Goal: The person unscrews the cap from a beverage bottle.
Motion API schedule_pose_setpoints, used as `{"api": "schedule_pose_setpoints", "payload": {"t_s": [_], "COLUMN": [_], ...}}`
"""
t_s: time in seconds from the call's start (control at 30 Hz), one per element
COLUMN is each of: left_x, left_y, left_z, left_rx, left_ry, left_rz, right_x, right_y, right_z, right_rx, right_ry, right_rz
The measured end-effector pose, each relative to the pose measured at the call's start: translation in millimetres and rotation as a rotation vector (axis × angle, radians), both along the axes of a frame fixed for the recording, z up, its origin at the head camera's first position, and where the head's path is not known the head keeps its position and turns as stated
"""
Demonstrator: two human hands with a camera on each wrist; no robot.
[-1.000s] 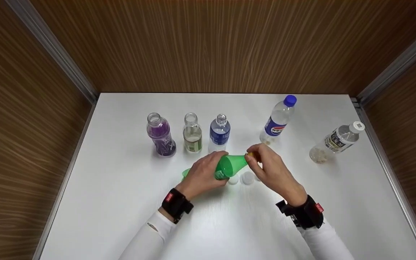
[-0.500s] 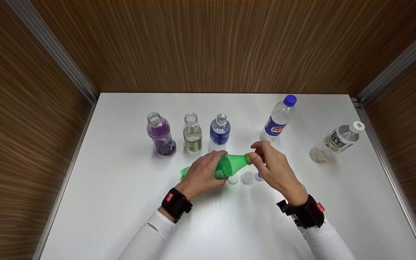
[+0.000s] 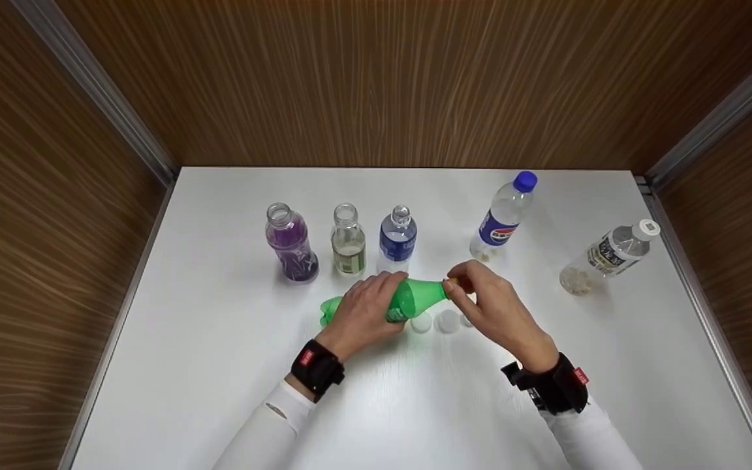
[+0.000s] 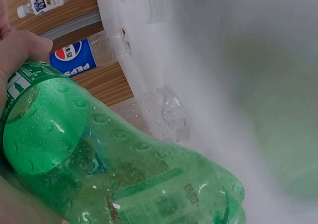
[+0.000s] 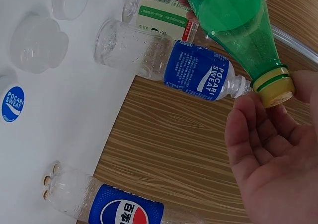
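Observation:
My left hand (image 3: 361, 314) grips a green plastic bottle (image 3: 423, 297) round its body. The bottle is tilted almost onto its side, its neck towards the right; liquid shows through its wall in the left wrist view. At the neck end, the thumb and fingers of my right hand (image 3: 499, 313) pinch the yellow cap (image 5: 276, 90), which sits on the bottle's mouth. Below the bottle lie a white cap (image 3: 421, 322), a larger translucent cap (image 3: 448, 321) and a Pocari Sweat cap (image 5: 13, 104), the last mostly hidden by my right hand in the head view.
Behind the hands stand three uncapped bottles: a purple one (image 3: 291, 245), a clear one with a green label (image 3: 348, 241) and a Pocari Sweat bottle (image 3: 397, 240). To the right are a blue-capped Pepsi bottle (image 3: 503, 219) and a white-capped clear bottle (image 3: 608, 258). Wood-grain panels (image 3: 376, 85) enclose the table.
My right fingers shifted on the yellow cap, uncovering more of it half a second ago, and now cover it again. The green bottle's base has moved slightly left.

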State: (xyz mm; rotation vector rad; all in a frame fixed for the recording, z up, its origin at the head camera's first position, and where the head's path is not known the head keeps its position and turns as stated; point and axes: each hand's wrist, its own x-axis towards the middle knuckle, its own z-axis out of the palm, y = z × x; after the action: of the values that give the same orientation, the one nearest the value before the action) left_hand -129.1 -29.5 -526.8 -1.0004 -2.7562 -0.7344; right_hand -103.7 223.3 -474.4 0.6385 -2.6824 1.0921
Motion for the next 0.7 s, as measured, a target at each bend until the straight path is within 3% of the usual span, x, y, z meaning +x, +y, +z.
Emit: {"api": "schedule_pose_setpoints", "payload": {"t_s": [0.43,0.7], "left_x": [-0.7,-0.4], "left_y": [-1.8,-1.2], "left_z": [-1.8,-1.4], "left_rx": [0.049,0.04], "left_ry": [-0.055,-0.061], "left_rz": [0.01,0.009], "right_x": [-0.3,0.1], "right_y": [2.8,5.5], "right_z": [-2.5,-0.3], "right_rx": [-0.019,-0.035], "right_ry": [0.092,0.049], "right_rz": [0.158,0.166]}}
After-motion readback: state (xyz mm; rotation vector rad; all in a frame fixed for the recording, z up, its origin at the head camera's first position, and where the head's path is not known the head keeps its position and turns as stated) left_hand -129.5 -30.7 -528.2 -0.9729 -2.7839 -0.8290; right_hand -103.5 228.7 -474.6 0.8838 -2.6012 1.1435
